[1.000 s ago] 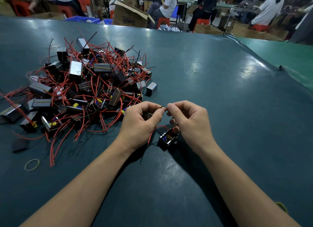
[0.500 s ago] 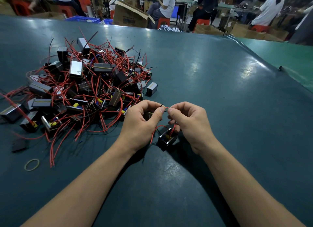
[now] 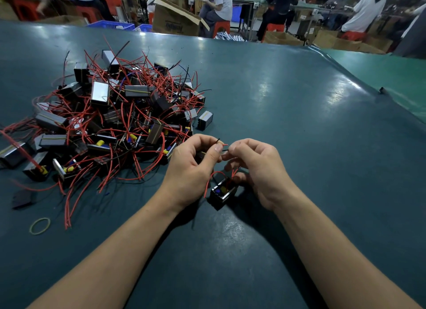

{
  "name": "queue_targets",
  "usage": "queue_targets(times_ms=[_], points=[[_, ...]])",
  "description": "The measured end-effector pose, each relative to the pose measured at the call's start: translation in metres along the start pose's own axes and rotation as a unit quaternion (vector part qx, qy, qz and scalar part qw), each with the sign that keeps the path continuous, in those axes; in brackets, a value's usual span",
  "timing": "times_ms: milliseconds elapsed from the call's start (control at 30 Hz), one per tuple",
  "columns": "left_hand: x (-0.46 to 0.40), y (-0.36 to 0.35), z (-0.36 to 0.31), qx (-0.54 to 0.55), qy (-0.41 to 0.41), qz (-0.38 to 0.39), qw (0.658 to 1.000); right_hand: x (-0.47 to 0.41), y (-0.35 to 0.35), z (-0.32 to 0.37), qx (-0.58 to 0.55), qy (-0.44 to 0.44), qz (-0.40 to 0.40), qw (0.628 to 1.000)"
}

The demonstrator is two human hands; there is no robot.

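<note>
A small black box (image 3: pixel 221 193) with yellow and blue parts inside hangs just above the green table (image 3: pixel 288 129), between my wrists. Thin red and black wires (image 3: pixel 211 182) rise from it to my fingertips. My left hand (image 3: pixel 191 168) pinches the wire ends between thumb and forefinger, with a black tip sticking up. My right hand (image 3: pixel 255 168) pinches the wires from the other side, its lower fingers curled close to the box. The fingertips of the two hands almost touch.
A big pile of the same black boxes with tangled red wires (image 3: pixel 110 119) lies to the left. A yellow rubber band (image 3: pixel 39 225) and a dark flat piece (image 3: pixel 23 198) lie near the left front. People sit at benches with cardboard boxes (image 3: pixel 175 18) beyond the table.
My hands have shifted only slightly while working the wire ends. The box has tilted a little under my right hand. The pile has not moved.
</note>
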State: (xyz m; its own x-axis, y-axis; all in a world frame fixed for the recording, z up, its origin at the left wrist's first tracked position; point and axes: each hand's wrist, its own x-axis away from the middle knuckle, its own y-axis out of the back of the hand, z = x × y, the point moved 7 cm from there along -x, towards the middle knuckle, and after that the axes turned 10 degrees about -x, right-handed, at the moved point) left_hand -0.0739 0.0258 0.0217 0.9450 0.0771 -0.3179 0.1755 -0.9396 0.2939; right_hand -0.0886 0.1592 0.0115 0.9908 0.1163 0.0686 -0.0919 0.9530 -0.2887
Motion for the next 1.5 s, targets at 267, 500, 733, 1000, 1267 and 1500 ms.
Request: queue_targets(times_ms=[267, 500, 733, 1000, 1267, 1500], points=[[-0.004, 0.003, 0.006, -0.013, 0.011, -0.032, 0.999, 0.017, -0.005, 0.026, 0.280, 0.307, -0.046, 0.908], [-0.003, 0.001, 0.003, -0.029, -0.024, -0.011, 0.999, 0.022, -0.003, 0.041, 0.336, 0.395, -0.032, 0.854], [-0.002, 0.000, 0.003, -0.017, -0.014, 0.004, 1.000, 0.015, 0.000, 0.034, 0.282, 0.339, 0.009, 0.898], [0.001, 0.000, -0.001, -0.040, -0.036, 0.009, 0.999, 0.000, 0.011, 0.010, 0.009, 0.086, 0.012, 0.996], [0.002, -0.001, -0.002, -0.050, -0.042, 0.003, 0.998, -0.002, 0.017, 0.004, 0.073, 0.034, -0.030, 0.996], [0.000, -0.001, 0.004, -0.055, -0.019, -0.013, 0.998, 0.020, -0.004, 0.030, 0.399, 0.323, -0.069, 0.855]])
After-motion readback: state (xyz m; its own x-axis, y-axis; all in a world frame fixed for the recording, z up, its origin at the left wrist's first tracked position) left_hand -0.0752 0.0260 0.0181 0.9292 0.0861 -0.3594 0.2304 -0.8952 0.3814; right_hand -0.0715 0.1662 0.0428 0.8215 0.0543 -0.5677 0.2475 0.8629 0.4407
